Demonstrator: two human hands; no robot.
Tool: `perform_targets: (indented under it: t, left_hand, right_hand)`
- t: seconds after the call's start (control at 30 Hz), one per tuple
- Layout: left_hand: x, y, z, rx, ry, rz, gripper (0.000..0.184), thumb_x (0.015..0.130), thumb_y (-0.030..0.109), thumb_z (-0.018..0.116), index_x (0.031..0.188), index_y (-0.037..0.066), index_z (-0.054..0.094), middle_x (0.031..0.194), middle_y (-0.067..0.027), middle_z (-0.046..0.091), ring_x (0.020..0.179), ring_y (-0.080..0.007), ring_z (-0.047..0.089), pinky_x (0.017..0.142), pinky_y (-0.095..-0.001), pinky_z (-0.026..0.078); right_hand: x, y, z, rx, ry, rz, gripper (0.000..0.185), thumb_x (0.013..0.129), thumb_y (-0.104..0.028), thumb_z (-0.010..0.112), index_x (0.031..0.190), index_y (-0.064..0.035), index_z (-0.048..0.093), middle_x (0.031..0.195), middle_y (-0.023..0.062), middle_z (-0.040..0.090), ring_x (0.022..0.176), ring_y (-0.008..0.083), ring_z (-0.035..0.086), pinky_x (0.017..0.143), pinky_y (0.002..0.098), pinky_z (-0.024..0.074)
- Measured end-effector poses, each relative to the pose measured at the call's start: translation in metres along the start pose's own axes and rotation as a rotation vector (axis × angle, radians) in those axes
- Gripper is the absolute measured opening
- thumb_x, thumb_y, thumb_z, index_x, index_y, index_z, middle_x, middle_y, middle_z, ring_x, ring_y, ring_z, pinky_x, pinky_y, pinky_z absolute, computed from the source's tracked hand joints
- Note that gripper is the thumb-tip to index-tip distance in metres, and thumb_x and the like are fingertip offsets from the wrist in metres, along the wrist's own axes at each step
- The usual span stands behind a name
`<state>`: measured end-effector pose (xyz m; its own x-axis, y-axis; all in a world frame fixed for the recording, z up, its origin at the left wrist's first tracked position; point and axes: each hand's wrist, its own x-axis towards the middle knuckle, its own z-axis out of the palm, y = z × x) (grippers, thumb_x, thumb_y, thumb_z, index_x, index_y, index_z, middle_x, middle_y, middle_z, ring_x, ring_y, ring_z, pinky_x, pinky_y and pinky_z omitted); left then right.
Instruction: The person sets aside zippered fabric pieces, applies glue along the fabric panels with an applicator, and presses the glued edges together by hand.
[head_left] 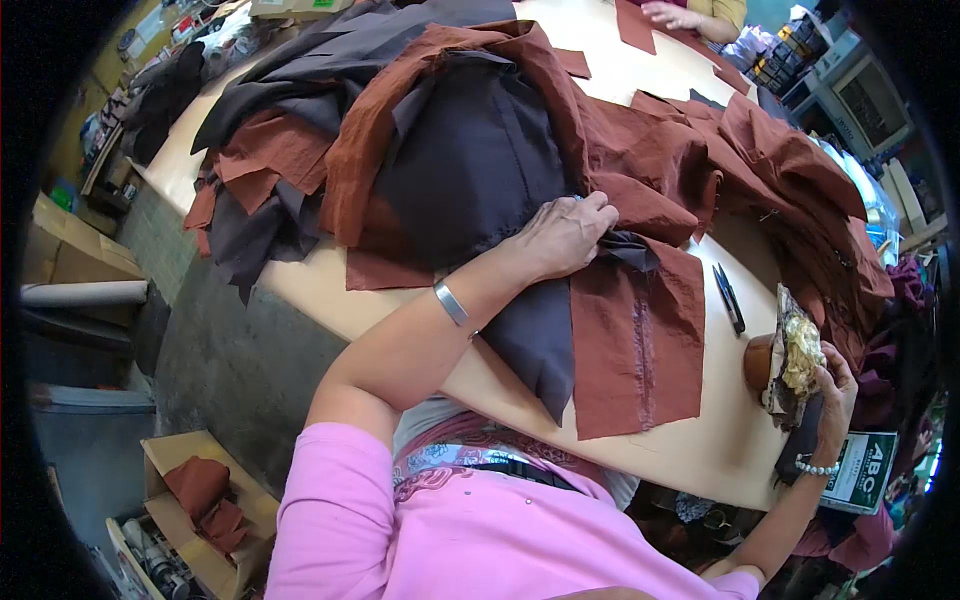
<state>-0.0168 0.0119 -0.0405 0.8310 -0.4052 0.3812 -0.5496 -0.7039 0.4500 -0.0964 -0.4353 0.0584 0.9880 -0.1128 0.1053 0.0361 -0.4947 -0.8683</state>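
My left hand [572, 236] lies over a dark cloth piece [470, 150] with rust-brown edging, its fingers curled onto the cloth near a seam. A rust-brown cloth panel [640, 340] with a line of stitching lies just below that hand, beside a dark flap [530, 340] hanging over the table edge. At the table's right edge, my right hand [838, 388] has its fingers closed on a crumpled, yellowish, shiny thing [802, 355], whose kind I cannot make out. It sits against a worn cardboard piece [775, 360], next to a round brown object [758, 362]. Black thread snips [729, 299] lie between the hands.
Dark cloth [290, 80] is heaped at the table's far left, and rust-brown cloth [790, 180] at the right. Another person's hand [672, 15] rests across the table [590, 65]. A cardboard box [180, 450] holding brown cloth stands lower left; a green-white box [862, 470] is at right.
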Motion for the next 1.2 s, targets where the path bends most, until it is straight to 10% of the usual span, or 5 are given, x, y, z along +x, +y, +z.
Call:
perform_targets:
  t: [0.4, 0.53, 0.9, 1.0, 1.2]
  left_hand:
    - [0.002, -0.001, 0.007, -0.021, 0.035, 0.014, 0.024, 0.07, 0.001, 0.06, 0.094, 0.002, 0.054, 0.098, -0.0166, 0.054, 0.087, -0.0354, 0.059, 0.075, -0.0436, 0.05]
    - [0.001, -0.001, 0.009, -0.026, 0.08, 0.042, 0.022, 0.072, 0.0, 0.057, 0.093, 0.002, 0.053, 0.096, -0.0175, 0.053, 0.084, -0.0358, 0.06, 0.072, -0.0439, 0.05]
    - [0.001, 0.006, -0.001, 0.045, -0.103, 0.02, 0.011, 0.08, 0.005, 0.049, 0.089, 0.001, 0.055, 0.097, -0.0181, 0.054, 0.084, -0.0381, 0.06, 0.074, -0.0454, 0.051]
    - [0.008, -0.013, 0.045, -0.243, 0.392, 0.192, 0.012, 0.081, 0.007, 0.048, 0.088, 0.001, 0.055, 0.096, -0.0174, 0.055, 0.085, -0.0371, 0.061, 0.073, -0.0439, 0.052]
    - [0.002, 0.012, 0.017, 0.059, 0.016, 0.251, 0.017, 0.077, 0.004, 0.049, 0.091, 0.004, 0.058, 0.097, -0.0144, 0.057, 0.085, -0.0325, 0.061, 0.071, -0.04, 0.051]
  right_hand:
    - [0.004, -0.023, -0.013, -0.68, 0.019, 0.043, 0.025, 0.076, -0.007, 0.068, 0.096, 0.0028, 0.055, 0.113, 0.0158, 0.058, 0.095, 0.0203, 0.056, 0.085, 0.0309, 0.0446]
    - [0.009, -0.077, 0.04, -1.236, 0.123, -0.507, 0.053, 0.073, -0.001, 0.066, 0.122, -0.0002, 0.045, 0.127, 0.0195, 0.048, 0.118, 0.0355, 0.046, 0.1, 0.0394, 0.0365]
    - [0.082, -0.244, 0.382, -0.557, -0.007, -1.503, 0.058, 0.074, -0.005, 0.061, 0.129, -0.016, 0.044, 0.12, 0.0104, 0.056, 0.108, 0.028, 0.055, 0.092, 0.0383, 0.0418]
    - [0.093, -0.248, 0.413, -0.72, -0.022, -1.385, 0.06, 0.072, -0.002, 0.058, 0.128, -0.0178, 0.042, 0.104, 0.0122, 0.062, 0.097, 0.0294, 0.06, 0.082, 0.0404, 0.0472]
    - [0.228, -0.208, 0.345, -0.741, 0.391, -1.362, 0.05, 0.08, -0.009, 0.054, 0.128, -0.0135, 0.041, 0.069, 0.0174, 0.062, 0.065, 0.0357, 0.062, 0.057, 0.0451, 0.0477]
